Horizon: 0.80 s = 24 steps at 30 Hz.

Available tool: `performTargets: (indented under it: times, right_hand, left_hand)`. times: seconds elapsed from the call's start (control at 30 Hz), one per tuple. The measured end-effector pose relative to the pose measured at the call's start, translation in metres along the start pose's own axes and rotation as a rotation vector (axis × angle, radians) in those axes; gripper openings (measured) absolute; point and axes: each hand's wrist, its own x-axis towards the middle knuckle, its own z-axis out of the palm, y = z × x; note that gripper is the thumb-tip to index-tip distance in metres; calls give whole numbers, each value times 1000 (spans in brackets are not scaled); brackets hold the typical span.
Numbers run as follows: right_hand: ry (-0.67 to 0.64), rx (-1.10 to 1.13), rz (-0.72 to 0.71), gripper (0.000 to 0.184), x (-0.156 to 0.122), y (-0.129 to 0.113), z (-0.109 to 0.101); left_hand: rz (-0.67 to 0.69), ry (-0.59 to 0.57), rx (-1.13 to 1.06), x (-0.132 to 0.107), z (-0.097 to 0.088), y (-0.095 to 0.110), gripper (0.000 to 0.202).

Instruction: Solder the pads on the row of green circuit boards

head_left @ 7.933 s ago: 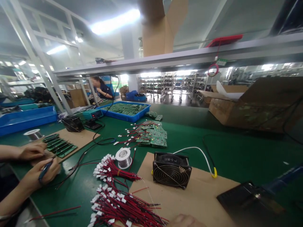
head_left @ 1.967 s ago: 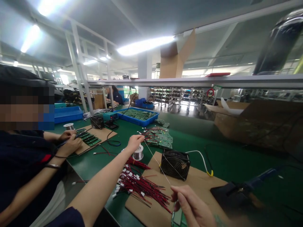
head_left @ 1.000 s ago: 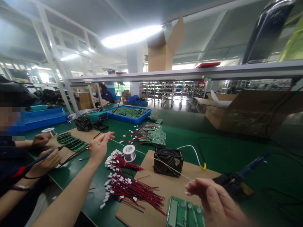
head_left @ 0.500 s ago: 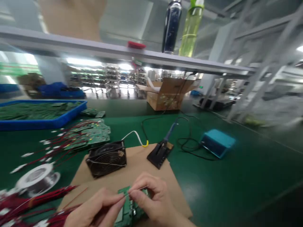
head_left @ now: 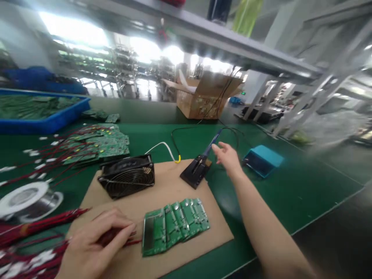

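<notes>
My right hand point(head_left: 228, 157) is stretched out with its fingers apart, close beside the blue handle of a soldering iron point(head_left: 211, 143). The iron rests in a black stand point(head_left: 195, 170). My left hand point(head_left: 99, 238) has thumb and fingers pinched together above the cardboard; what they hold is too small to make out. Red wires point(head_left: 132, 243) show under and beyond its fingers, their ends near the circuit boards point(head_left: 176, 223). Those green boards lie overlapping in a row on the cardboard sheet point(head_left: 203, 244).
A black fan point(head_left: 128, 176) stands on the cardboard. At left are a solder wire spool point(head_left: 29, 199), red wire bundles point(head_left: 37, 226), wired boards point(head_left: 95, 143) and a blue tray point(head_left: 43, 122). A teal box point(head_left: 264, 159) stands right, an open carton point(head_left: 200, 102) behind.
My right hand has let go of the thin wire and moved forward and right to the iron. My left hand has drawn back left, uncovering the boards. The view has tilted down.
</notes>
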Motion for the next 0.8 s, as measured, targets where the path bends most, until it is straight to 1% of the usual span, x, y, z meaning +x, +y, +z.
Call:
performTargets:
  times: [0.03, 0.1, 0.17, 0.2, 0.27, 0.37, 0.43, 0.47, 0.5, 0.53, 0.57, 0.67, 0.7, 0.73, 0.8]
  right_hand:
    - [-43, -30, 47, 30, 10, 2, 5]
    - [-134, -60, 118, 22, 21, 5, 15]
    - [-170, -61, 144, 17, 25, 3, 21]
    - [-160, -57, 139, 16, 26, -1, 21]
    - [-64, -46, 86, 19, 26, -11, 15]
    - [216, -17, -91, 27, 17, -27, -2]
    - [373, 15, -248, 26, -2, -32, -12]
    - [422, 30, -319, 25, -16, -32, -14]
    - [432, 54, -400, 22, -33, -29, -15]
    - [389, 112, -525, 21, -51, -25, -14]
    - [298, 157, -579, 20, -69, -20, -12]
    - [-13, 241, -511, 16, -117, 0, 0]
    - [-94, 276, -438, 16, -127, 6, 5]
    - [-159, 306, -382, 17, -135, 11, 8]
    - [-235, 344, -283, 19, -143, 20, 13]
  left_hand:
    - [6, -23, -12, 3, -4, 2, 16]
    - [1, -16, -5, 8, -11, 4, 17]
    - [3, 5, 12, 12, -13, 7, 17]
    - [10, 5, 17, 12, -13, 8, 17]
    - [23, -2, 25, 12, -9, 10, 18]
    - [31, -14, 44, 9, -2, 12, 19]
    - [3, -11, 59, 8, 2, 13, 21]
    - [-18, -8, 64, 8, 3, 13, 21]
    - [-41, -3, 67, 8, 5, 13, 22]
    - [-65, 3, 68, 8, 6, 13, 22]
    - [-91, 6, 64, 8, 6, 13, 22]
    - [-177, 14, 33, 9, 8, 13, 23]
    - [-207, 15, 21, 10, 8, 12, 23]
    - [-233, 13, 10, 10, 9, 12, 23]
    - [-272, 10, -7, 10, 10, 12, 24]
